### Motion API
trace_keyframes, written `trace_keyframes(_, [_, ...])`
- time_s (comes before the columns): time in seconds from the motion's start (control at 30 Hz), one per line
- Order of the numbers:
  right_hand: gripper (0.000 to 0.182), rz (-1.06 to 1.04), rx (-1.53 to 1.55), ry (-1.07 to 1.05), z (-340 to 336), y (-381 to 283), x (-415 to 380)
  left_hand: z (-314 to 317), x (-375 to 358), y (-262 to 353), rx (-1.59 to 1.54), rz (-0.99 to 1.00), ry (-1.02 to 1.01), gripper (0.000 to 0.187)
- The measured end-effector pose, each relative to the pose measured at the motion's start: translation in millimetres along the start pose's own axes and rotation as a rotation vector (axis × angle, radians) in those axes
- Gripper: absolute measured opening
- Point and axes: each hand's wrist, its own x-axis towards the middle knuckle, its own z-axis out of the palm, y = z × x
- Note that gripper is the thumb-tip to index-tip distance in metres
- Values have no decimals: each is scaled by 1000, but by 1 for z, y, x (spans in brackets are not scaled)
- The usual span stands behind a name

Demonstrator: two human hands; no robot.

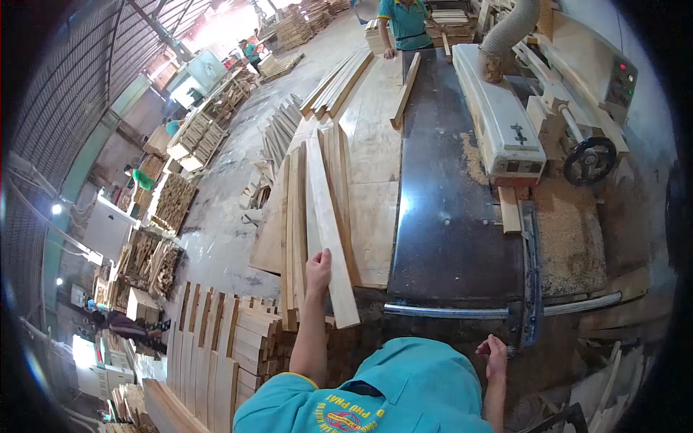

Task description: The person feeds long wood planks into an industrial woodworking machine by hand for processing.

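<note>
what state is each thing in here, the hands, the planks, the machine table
left hand: gripping the near end of a pale wooden plank, fingers closed on it
pale wooden plank: lying on the plank pile, slightly askew, near end overhanging
right hand: free, fingers loosely curled, holding nothing
dark steel machine table: bare in the middle, sawdust at its right edge
short wooden offcut: lying flat beside the white machine housing

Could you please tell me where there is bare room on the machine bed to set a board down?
The dark bed is bare between the pale boards the left hand touches and the white machine housing. The left side is crowded with planks; sawdust lies right of the housing. The right hand holds nothing.
</note>
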Motion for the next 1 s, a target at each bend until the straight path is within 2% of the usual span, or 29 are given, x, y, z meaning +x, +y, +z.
trace_keyframes(0.03, [33, -7, -2, 9, 4, -4, -1, 19, -5, -2, -9, 22, 49, 38])
trace_keyframes(0.13, [27, -61, 9, -160, 17, -12, 2, 62, -25, 7, -171, 40, -151, 39])
trace_keyframes(0.17, [27, -69, 5, -147, 18, -15, 2, 80, -33, 10, -184, 40, -169, 39])
trace_keyframes(0.33, [25, -174, -243, -444, 52, -52, -4, 156, -67, 0, -309, -27, -295, 39])
trace_keyframes(0.37, [25, -178, -244, -426, 56, -58, -9, 170, -74, -2, -343, -36, -317, 39])
trace_keyframes(0.43, [37, -159, -278, -512, 69, -71, -24, 191, -89, 4, -347, -60, -401, 40])
trace_keyframes(0.47, [37, -160, -278, -494, 73, -74, -28, 205, -93, 2, -340, -70, -414, 40])
trace_keyframes(0.53, [65, -136, -240, -591, 76, -74, -36, 228, -98, -1, -250, -30, -448, 40])
trace_keyframes(0.57, [65, -135, -239, -577, 77, -74, -39, 240, -102, -1, -252, -35, -460, 40])
trace_keyframes(0.63, [87, -163, -202, -630, 76, -70, -42, 261, -120, 18, -227, -81, -431, 39])
trace_keyframes(0.67, [78, -217, -230, -567, 74, -64, -42, 269, -126, 30, -187, -83, -419, 38])
trace_keyframes(0.7, [78, -217, -227, -558, 72, -64, -42, 278, -129, 28, -185, -85, -428, 38])
trace_keyframes(0.77, [66, -186, -7, -410, 68, -64, -44, 293, -135, 24, -219, -149, -489, 37])
trace_keyframes(0.8, [46, -244, -24, -308, 64, -58, -39, 294, -139, 25, -172, -177, -531, 36])
trace_keyframes(0.83, [46, -244, -21, -299, 57, -50, -33, 299, -142, 17, -170, -179, -541, 36])
trace_keyframes(0.9, [31, -473, -235, -69, 38, -35, -20, 309, -149, 3, -146, -150, -615, 35])
trace_keyframes(0.93, [23, -445, -150, 17, 30, -24, -16, 306, -151, 7, -143, -176, -738, 36])
trace_keyframes(1.0, [23, -407, -135, 90, 5, -11, -22, 306, -150, 8, -18, -149, -803, 39])
